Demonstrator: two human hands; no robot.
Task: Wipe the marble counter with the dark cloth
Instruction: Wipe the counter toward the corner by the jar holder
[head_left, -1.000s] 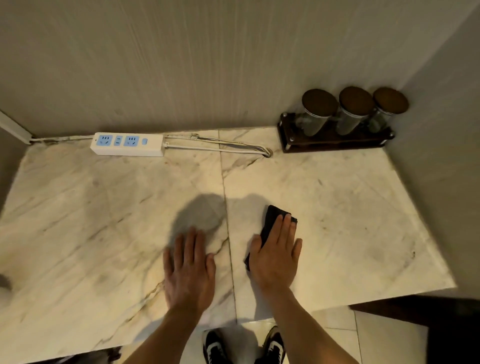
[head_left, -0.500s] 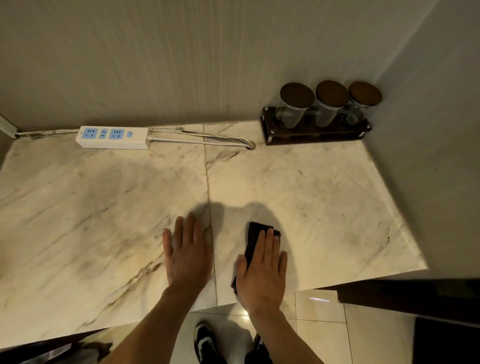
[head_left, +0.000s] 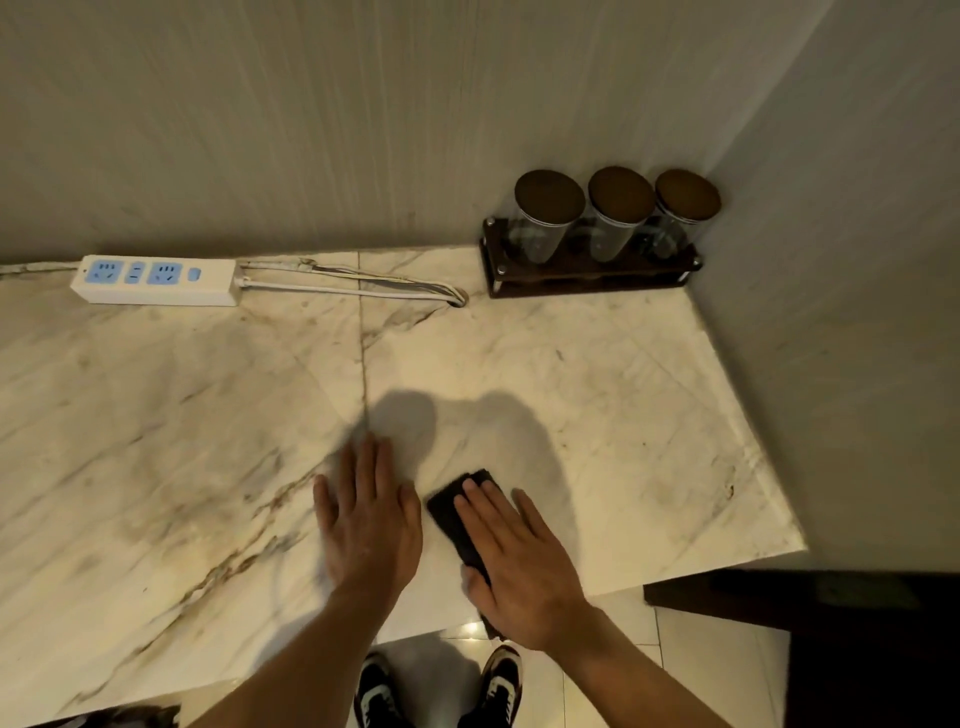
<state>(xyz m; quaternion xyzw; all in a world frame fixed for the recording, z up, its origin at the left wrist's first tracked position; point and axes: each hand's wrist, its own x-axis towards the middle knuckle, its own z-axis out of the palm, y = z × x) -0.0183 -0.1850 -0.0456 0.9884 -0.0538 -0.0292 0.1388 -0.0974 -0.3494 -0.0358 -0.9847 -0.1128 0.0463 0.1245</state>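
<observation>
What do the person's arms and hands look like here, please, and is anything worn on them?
Both forearms are bare as far as the frame shows: no sleeves, gloves or watch. No rings show on the left hand or the right hand, though the left hand is slightly blurred. Fingernails look short and plain.

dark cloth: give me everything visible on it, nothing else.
The dark cloth is small, black or near-black, and looks like soft, matte fabric folded into a narrow strip. It lies flat on the marble counter near the front edge, angled diagonally, its near end reaching the edge. The right hand presses palm-down on it, fingers spread flat rather than curled, covering most of it; only the far corner and left edge show. The left hand rests flat beside it, not touching it. No texture detail is legible.
</observation>
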